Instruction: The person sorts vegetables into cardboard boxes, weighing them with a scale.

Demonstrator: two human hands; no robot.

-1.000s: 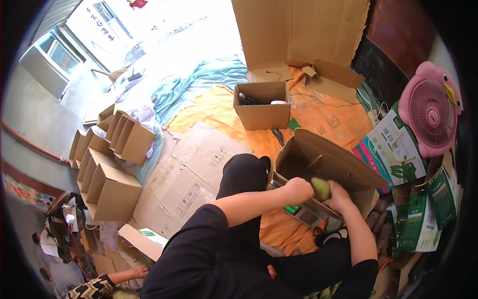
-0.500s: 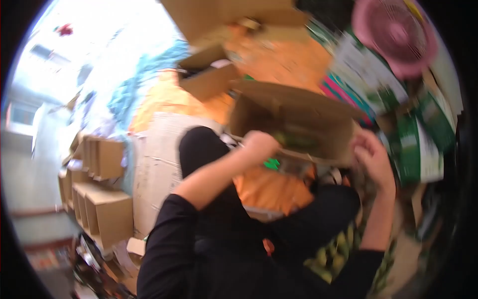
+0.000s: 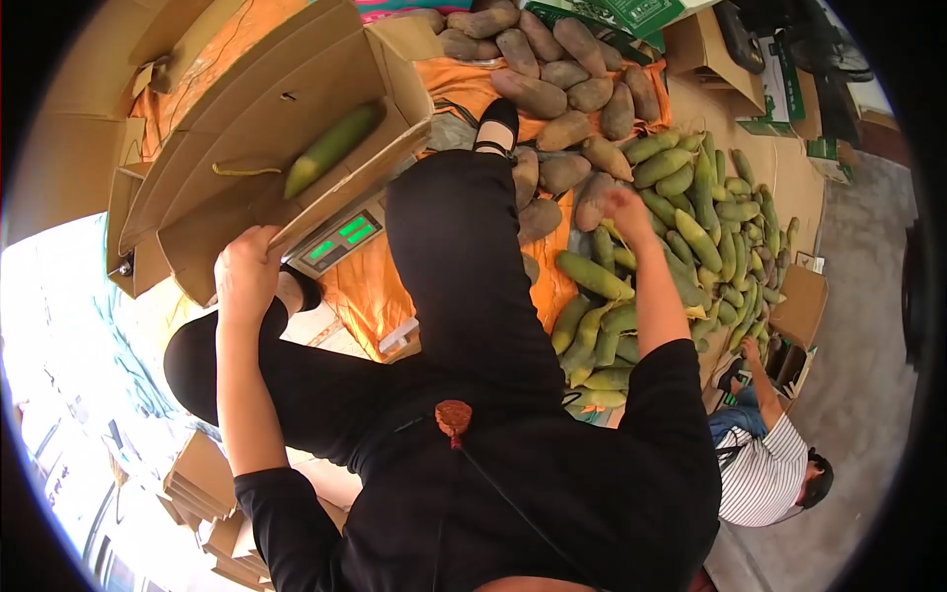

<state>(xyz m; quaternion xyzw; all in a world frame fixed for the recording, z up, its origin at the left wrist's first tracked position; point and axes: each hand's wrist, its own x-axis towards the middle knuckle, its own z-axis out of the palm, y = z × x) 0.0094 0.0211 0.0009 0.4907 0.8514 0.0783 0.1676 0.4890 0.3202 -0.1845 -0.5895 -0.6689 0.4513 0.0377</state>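
Note:
My left hand (image 3: 247,268) grips the near rim of an open cardboard box (image 3: 252,123), its fingers closed over the edge. Inside the box lies one long green radish (image 3: 335,148). A scale (image 3: 343,242) with lit green digits shows under the box's near side. Over on the right, my right hand (image 3: 626,214) is above the vegetables with its fingers loosely apart, close to a large reddish-brown root vegetable (image 3: 595,200). A pile of green radishes (image 3: 700,232) spreads beside that hand; whether its fingertips touch anything is hard to see.
More reddish-brown roots (image 3: 562,74) lie on orange sheeting (image 3: 370,296) in front of me. A person in a striped shirt (image 3: 764,474) is at the far right, near the pile's end. Cardboard boxes (image 3: 202,474) stand at lower left; a green-and-white carton (image 3: 631,12) is at the top.
My view has swung right, bringing the radish pile and another person into sight. My right hand has left the box's side and is over the vegetables; my left hand is on the rim.

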